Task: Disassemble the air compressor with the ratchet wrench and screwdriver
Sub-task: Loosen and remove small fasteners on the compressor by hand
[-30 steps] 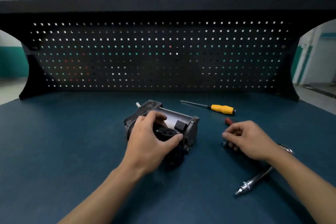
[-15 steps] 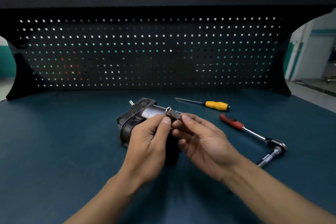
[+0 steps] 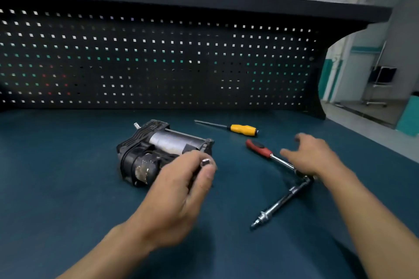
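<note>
The black and silver air compressor (image 3: pixel 156 149) lies on its side in the middle of the blue bench top (image 3: pixel 68 188). My left hand (image 3: pixel 183 190) hovers in front of its right end and pinches a small silver socket (image 3: pixel 205 162) between thumb and fingers. To the right lies the ratchet wrench (image 3: pixel 265 153) with a red handle, its head joined to a silver extension bar (image 3: pixel 278 204). My right hand (image 3: pixel 315 154) is above the wrench's shaft, fingers spread and holding nothing. A yellow-handled screwdriver (image 3: pixel 242 130) rests behind the wrench.
A black pegboard (image 3: pixel 158 63) rises along the back of the bench under a black shelf. The bench's right edge runs diagonally at the far right, with a room floor beyond it.
My hands were together at the socket above the compressor; the left hand now holds the socket alone, and the right hand has moved right, over the ratchet wrench. The camera has turned left.
</note>
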